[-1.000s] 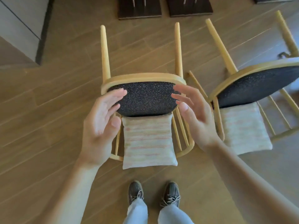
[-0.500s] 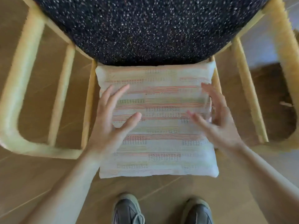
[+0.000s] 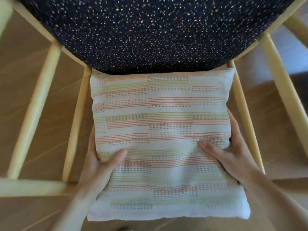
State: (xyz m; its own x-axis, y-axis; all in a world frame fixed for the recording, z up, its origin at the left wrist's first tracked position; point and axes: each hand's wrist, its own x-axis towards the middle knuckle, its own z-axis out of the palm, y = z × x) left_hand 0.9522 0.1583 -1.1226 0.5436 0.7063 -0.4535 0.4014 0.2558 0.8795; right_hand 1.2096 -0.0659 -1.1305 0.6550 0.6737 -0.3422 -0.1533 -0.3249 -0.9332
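Two hands grip the striped cushion (image 3: 163,130): left hand (image 3: 100,162) and right hand (image 3: 231,152) clasp its side edges, thumbs on top, below the speckled chair seat (image 3: 150,34).

Wood floor (image 3: 63,90) bears chair (image 3: 150,34) (pale frame, dark speckled seat); cushion (image 3: 163,130) on spindles (image 3: 75,130).

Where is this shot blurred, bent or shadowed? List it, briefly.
Head view: the chair rails smear with motion blur and bow outward toward the frame edges, as a wide-angle lens does; the cushion weave is sharpest mid-frame and softer at its near edge; the light is soft and even with no glare, only faint shadows beside the thumbs of the left hand and right hand.
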